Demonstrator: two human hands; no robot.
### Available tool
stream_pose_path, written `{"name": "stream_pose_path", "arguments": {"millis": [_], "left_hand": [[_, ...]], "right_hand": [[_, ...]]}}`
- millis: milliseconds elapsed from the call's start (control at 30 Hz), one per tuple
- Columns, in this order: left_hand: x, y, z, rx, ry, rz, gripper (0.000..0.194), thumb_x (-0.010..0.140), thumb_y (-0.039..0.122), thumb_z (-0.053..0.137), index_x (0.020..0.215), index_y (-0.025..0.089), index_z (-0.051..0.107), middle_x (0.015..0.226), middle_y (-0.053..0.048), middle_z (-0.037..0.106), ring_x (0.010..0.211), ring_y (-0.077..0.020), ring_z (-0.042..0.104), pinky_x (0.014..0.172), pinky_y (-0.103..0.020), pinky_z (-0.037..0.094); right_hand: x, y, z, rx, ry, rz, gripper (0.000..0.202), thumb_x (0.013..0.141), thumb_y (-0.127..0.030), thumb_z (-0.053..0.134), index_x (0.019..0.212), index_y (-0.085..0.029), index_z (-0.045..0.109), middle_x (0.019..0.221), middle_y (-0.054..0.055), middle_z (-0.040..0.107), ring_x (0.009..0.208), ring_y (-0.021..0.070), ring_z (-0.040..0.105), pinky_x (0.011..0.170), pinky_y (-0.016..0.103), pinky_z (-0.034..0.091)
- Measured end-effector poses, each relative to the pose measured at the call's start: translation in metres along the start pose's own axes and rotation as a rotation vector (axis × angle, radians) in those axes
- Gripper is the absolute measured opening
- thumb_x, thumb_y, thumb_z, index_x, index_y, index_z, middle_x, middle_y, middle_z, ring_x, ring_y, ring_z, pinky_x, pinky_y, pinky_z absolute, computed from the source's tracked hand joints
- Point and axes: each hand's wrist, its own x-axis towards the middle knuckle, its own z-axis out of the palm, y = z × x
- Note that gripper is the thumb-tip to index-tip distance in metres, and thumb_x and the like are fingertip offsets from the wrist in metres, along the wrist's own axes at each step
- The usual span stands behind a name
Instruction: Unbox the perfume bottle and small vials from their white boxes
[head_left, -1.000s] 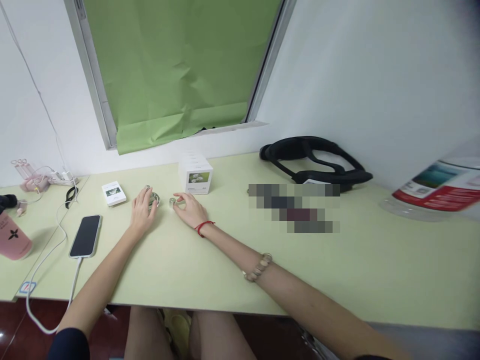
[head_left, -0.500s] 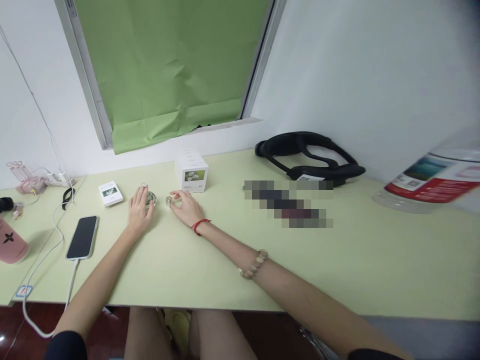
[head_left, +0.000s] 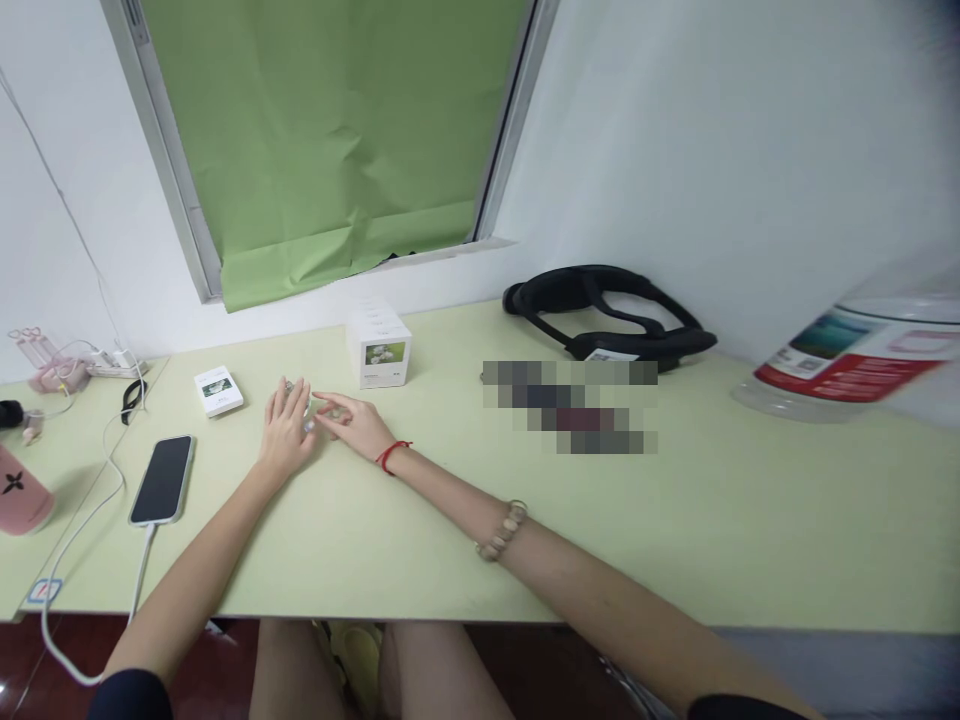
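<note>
My left hand (head_left: 287,425) curves over a small clear, shiny round object (head_left: 310,407) on the table, its fingers and thumb along it. A silver glint (head_left: 289,388) shows by its fingertips. Right beside it, my right hand (head_left: 351,424) brings its thumb and index finger to the object's right side in a pinch. The small silver round piece between those fingertips is mostly hidden. A row of white boxes (head_left: 384,366) with a picture on the front stands behind my right hand. To the left of my left hand lies a flat white box (head_left: 219,391).
A phone (head_left: 162,480) with a white charging cable (head_left: 120,470) lies at left, near a pink cup (head_left: 22,495). A black headset (head_left: 607,318) rests against the wall, with a blurred-out patch (head_left: 570,405) before it. At far right stands a large clear bottle (head_left: 855,350) with a red label.
My right hand has moved left with the small silver piece, up to the clear object at my left hand. My left hand has shifted slightly and covers more of that object.
</note>
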Motion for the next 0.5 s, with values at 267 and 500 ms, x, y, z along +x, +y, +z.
{"name": "stream_pose_path", "arguments": {"millis": [267, 500], "left_hand": [[0.002, 0.003, 0.001, 0.009, -0.010, -0.044, 0.046, 0.088, 0.022, 0.038, 0.133, 0.018, 0.045, 0.147, -0.010, 0.037, 0.143, -0.0257, 0.015, 0.111, -0.048, 0.026], [0.000, 0.022, -0.023, -0.002, 0.167, 0.187, 0.041, 0.088, 0.031, 0.038, 0.124, 0.018, 0.053, 0.143, -0.011, 0.042, 0.140, -0.0260, 0.024, 0.110, -0.044, 0.026]], "right_hand": [[-0.005, -0.005, 0.003, -0.346, -0.043, -0.056, 0.030, 0.079, -0.019, 0.054, 0.107, -0.023, 0.064, 0.099, 0.000, 0.068, 0.063, 0.0099, 0.058, 0.068, 0.026, 0.047], [-0.006, -0.009, 0.011, -0.594, -0.102, -0.090, 0.029, 0.084, -0.021, 0.044, 0.106, -0.025, 0.063, 0.109, 0.005, 0.064, 0.087, 0.0187, 0.060, 0.073, 0.031, 0.046]]}}
